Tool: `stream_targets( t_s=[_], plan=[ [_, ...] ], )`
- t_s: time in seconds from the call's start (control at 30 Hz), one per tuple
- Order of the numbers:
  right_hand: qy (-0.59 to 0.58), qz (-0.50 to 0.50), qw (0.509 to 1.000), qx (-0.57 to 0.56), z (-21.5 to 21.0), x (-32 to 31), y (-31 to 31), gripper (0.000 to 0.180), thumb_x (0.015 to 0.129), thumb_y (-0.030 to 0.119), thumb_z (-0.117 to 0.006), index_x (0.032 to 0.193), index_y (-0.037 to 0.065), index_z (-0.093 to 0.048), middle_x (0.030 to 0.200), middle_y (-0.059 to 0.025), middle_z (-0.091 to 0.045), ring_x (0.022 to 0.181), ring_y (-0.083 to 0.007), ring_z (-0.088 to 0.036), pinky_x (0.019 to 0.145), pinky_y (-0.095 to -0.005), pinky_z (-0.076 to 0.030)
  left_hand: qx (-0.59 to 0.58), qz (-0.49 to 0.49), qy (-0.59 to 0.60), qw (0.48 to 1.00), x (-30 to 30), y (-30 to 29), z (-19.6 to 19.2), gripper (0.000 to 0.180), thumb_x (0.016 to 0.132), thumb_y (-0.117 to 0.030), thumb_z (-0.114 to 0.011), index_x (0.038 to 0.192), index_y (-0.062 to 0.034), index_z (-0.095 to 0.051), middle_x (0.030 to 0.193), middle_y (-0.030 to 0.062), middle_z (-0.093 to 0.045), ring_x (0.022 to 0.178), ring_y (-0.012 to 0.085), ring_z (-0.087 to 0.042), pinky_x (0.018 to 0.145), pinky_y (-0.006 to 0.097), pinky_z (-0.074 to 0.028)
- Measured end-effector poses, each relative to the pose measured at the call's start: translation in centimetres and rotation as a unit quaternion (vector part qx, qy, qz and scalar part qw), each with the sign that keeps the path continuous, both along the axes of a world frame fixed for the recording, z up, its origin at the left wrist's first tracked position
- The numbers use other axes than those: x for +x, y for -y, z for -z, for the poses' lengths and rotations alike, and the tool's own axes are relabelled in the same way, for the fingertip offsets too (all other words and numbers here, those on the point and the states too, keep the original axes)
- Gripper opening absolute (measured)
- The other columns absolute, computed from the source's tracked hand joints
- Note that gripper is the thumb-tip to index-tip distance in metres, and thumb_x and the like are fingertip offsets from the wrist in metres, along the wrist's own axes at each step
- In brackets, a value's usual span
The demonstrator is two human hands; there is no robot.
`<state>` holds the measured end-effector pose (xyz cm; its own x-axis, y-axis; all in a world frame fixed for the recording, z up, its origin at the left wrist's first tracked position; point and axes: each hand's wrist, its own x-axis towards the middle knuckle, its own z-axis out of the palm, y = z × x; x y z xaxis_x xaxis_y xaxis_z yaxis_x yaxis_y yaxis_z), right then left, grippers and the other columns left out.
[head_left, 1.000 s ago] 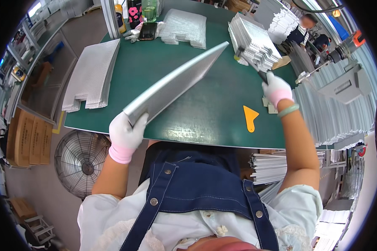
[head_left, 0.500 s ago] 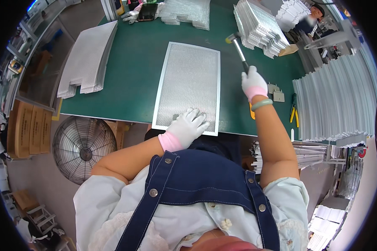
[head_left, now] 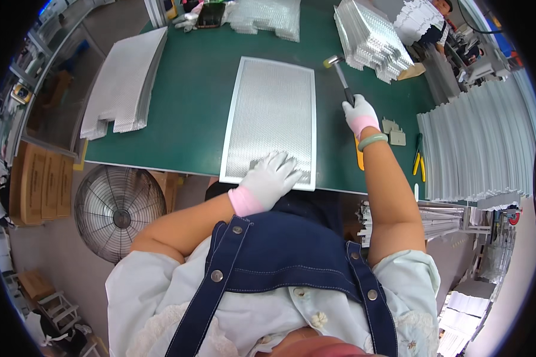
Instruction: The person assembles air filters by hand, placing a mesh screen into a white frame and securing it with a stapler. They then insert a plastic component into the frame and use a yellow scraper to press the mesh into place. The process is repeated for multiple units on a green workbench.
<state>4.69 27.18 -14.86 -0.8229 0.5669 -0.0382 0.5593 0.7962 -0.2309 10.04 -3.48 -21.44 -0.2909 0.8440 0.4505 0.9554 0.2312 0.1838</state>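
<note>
On the green table in front of me lies a framed metal mesh panel [head_left: 274, 113], with a white rim around a silver mesh. My left hand [head_left: 272, 180], in a white glove with a pink cuff, rests on the panel's near end with its fingers spread. To the right of the panel, my gloved right hand [head_left: 359, 113] grips a hammer [head_left: 342, 78] by its dark handle. The hammer's head, yellowish at one end, points away from me and does not touch the panel.
Mesh sheets are stacked at the left [head_left: 128, 77] and the far right [head_left: 369, 41]. White frame strips [head_left: 476, 143] crowd the right edge. Yellow-handled pliers [head_left: 419, 160], small beige blocks [head_left: 397, 135] and an orange tool [head_left: 359, 156] lie near my right arm. A floor fan [head_left: 120, 217] stands below left.
The panel has shifted slightly to the right, and my left hand with it. The hammer's head has come slightly nearer and to the right, still in my right hand.
</note>
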Motion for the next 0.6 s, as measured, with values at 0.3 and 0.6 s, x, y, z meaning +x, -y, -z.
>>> stream_targets(
  t_s=[0.3, 0.6],
  plan=[
    [-0.130, -0.064, 0.988, -0.059, 2.9, 8.9, -0.4, 0.045, 0.092, 0.029, -0.060, 0.128, 0.003, -0.058, 0.116, -0.0187, -0.066, 0.102, -0.0307, -0.066, 0.089, -0.0403, -0.052, 0.035, -0.146, 0.125, 0.981, -2.1, 2.7, -3.5, 0.062, 0.079, -0.029, -0.075, 0.131, -0.0015, -0.054, 0.130, 0.0224, -0.056, 0.123, 0.0427, -0.050, 0.105, 0.047, -0.041],
    [-0.015, -0.259, 0.964, -0.051, 2.9, 11.5, 6.1, 0.046, 0.095, 0.036, -0.054, 0.126, 0.003, -0.061, 0.125, -0.0227, -0.063, 0.111, -0.0342, -0.063, 0.096, -0.0365, -0.050, 0.112, -0.226, 0.584, 0.771, -5.8, 5.7, -5.5, 0.057, 0.094, -0.034, -0.063, 0.127, 0.0113, -0.054, 0.101, 0.0113, -0.067, 0.089, 0.0147, -0.063, 0.079, 0.028, -0.051]
  ],
)
